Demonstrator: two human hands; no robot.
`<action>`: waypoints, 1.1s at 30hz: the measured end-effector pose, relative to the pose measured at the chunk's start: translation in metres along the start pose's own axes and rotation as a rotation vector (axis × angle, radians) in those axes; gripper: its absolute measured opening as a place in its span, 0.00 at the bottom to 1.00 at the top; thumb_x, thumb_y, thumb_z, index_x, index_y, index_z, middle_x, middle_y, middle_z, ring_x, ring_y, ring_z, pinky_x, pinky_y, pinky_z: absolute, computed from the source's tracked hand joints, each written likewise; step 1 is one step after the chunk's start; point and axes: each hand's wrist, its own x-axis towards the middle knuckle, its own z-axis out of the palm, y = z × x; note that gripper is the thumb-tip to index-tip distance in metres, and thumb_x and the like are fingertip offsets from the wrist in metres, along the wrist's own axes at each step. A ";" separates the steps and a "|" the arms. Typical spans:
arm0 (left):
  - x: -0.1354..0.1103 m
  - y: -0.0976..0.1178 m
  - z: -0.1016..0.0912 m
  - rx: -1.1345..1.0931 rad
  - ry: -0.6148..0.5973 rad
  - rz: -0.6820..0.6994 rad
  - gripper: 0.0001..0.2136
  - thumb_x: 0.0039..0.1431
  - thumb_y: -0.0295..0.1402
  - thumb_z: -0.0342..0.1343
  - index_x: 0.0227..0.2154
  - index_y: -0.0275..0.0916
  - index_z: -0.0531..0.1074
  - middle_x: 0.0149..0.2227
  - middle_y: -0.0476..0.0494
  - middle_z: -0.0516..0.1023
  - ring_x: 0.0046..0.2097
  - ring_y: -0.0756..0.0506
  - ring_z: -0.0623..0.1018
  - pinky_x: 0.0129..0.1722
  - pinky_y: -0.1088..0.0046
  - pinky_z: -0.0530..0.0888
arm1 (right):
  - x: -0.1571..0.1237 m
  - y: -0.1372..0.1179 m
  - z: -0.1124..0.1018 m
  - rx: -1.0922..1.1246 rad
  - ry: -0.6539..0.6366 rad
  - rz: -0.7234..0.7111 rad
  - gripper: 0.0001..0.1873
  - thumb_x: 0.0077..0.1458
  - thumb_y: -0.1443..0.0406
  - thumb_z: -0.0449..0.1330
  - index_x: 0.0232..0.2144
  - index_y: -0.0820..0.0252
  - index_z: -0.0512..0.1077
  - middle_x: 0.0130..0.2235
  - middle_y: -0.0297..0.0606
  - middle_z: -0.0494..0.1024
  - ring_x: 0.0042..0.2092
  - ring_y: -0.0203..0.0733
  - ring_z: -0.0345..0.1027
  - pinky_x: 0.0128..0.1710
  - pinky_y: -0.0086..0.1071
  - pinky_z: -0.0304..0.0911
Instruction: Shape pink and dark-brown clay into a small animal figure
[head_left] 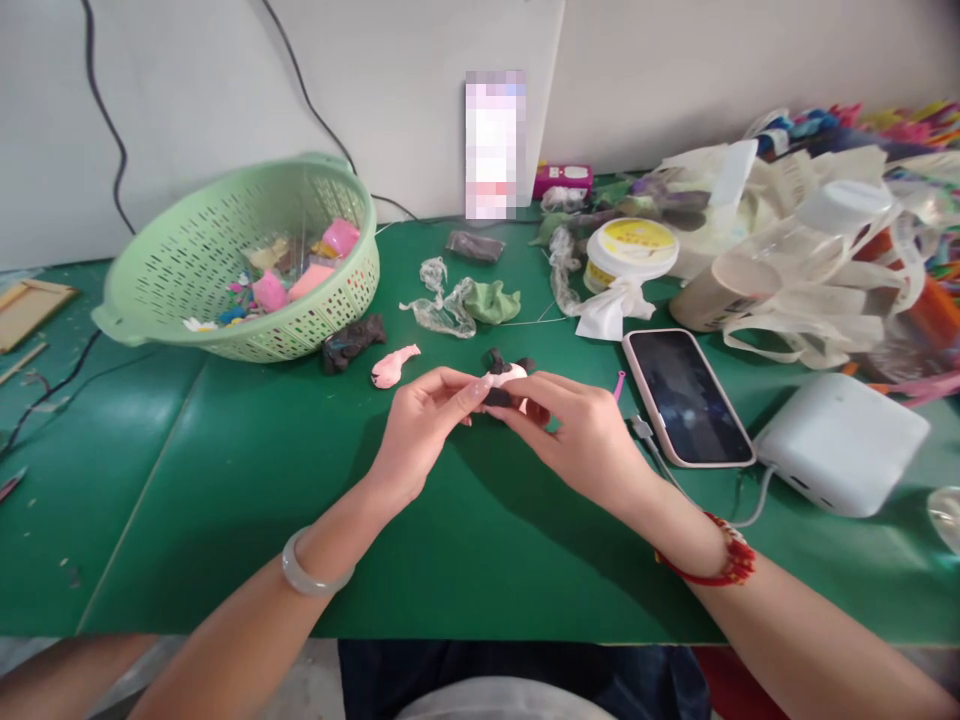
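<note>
Both hands meet above the table around a small pink and black clay figure. My left hand pinches its left side, thumb and fingers closed. On the other side my right hand grips it between thumb and fingertips. Dark rounded bits stick up from the figure's top, and its lower part is black; the fingers hide much of it. Left of the hands lies a pink clay piece with a narrow tail. A lump of black clay rests beyond it, against the basket.
A green plastic basket with colourful pieces stands at left. Behind the hands lie clear wrap and green clay. At right are a phone, a white box-shaped device, a yellow-lidded tub and plastic bags.
</note>
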 end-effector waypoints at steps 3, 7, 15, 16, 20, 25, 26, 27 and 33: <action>0.000 -0.001 -0.001 0.049 0.008 0.037 0.12 0.51 0.44 0.71 0.28 0.40 0.80 0.29 0.47 0.80 0.31 0.50 0.75 0.33 0.74 0.72 | -0.001 0.001 -0.001 -0.073 -0.002 -0.029 0.08 0.66 0.65 0.58 0.35 0.58 0.76 0.28 0.37 0.76 0.27 0.37 0.66 0.27 0.30 0.60; 0.000 0.001 -0.001 0.101 0.019 0.074 0.12 0.51 0.44 0.71 0.27 0.41 0.80 0.28 0.47 0.80 0.30 0.48 0.75 0.32 0.71 0.72 | -0.002 0.002 -0.001 -0.152 -0.025 -0.042 0.13 0.67 0.64 0.55 0.31 0.59 0.76 0.29 0.41 0.79 0.30 0.39 0.70 0.30 0.32 0.62; -0.003 0.012 -0.002 0.146 -0.096 0.149 0.11 0.54 0.37 0.69 0.41 0.45 0.83 0.40 0.44 0.84 0.41 0.44 0.81 0.47 0.67 0.76 | -0.002 0.004 -0.001 -0.119 0.022 -0.044 0.11 0.65 0.67 0.57 0.32 0.58 0.78 0.29 0.40 0.79 0.29 0.40 0.70 0.29 0.32 0.62; -0.002 0.013 -0.003 0.167 -0.101 0.160 0.10 0.53 0.36 0.70 0.39 0.45 0.84 0.40 0.44 0.84 0.42 0.43 0.81 0.48 0.66 0.76 | -0.002 0.004 -0.001 -0.112 0.017 -0.037 0.11 0.65 0.67 0.57 0.33 0.58 0.78 0.29 0.40 0.80 0.29 0.40 0.70 0.29 0.32 0.62; 0.001 0.012 -0.007 0.217 -0.075 0.180 0.05 0.53 0.36 0.70 0.33 0.45 0.85 0.39 0.43 0.85 0.39 0.42 0.81 0.49 0.62 0.77 | 0.000 0.005 -0.001 -0.060 0.017 -0.005 0.08 0.65 0.66 0.59 0.39 0.59 0.78 0.31 0.39 0.80 0.28 0.38 0.70 0.28 0.31 0.64; 0.003 0.011 -0.008 0.260 -0.073 0.166 0.05 0.53 0.37 0.70 0.32 0.45 0.83 0.37 0.44 0.85 0.38 0.42 0.82 0.47 0.62 0.77 | 0.001 0.006 -0.002 -0.116 0.026 -0.052 0.08 0.66 0.65 0.58 0.42 0.58 0.77 0.36 0.43 0.82 0.33 0.41 0.75 0.32 0.33 0.68; 0.003 0.011 -0.008 0.273 -0.086 0.164 0.04 0.54 0.36 0.69 0.32 0.44 0.83 0.37 0.44 0.85 0.38 0.43 0.82 0.47 0.63 0.77 | 0.000 0.006 -0.003 -0.140 0.016 -0.076 0.09 0.67 0.66 0.57 0.41 0.58 0.77 0.37 0.44 0.82 0.35 0.42 0.76 0.34 0.34 0.69; 0.002 0.012 -0.008 0.285 -0.100 0.163 0.04 0.54 0.36 0.69 0.32 0.44 0.83 0.37 0.44 0.85 0.38 0.43 0.82 0.47 0.63 0.77 | 0.000 0.006 -0.003 -0.163 0.009 -0.100 0.09 0.67 0.66 0.56 0.39 0.58 0.77 0.38 0.45 0.83 0.37 0.43 0.77 0.36 0.35 0.69; 0.000 0.013 -0.007 0.287 -0.127 0.160 0.05 0.54 0.37 0.69 0.33 0.45 0.82 0.36 0.46 0.85 0.39 0.43 0.83 0.47 0.64 0.78 | 0.000 0.003 -0.002 -0.270 0.039 -0.194 0.09 0.67 0.68 0.55 0.35 0.60 0.75 0.31 0.41 0.79 0.30 0.40 0.72 0.31 0.33 0.65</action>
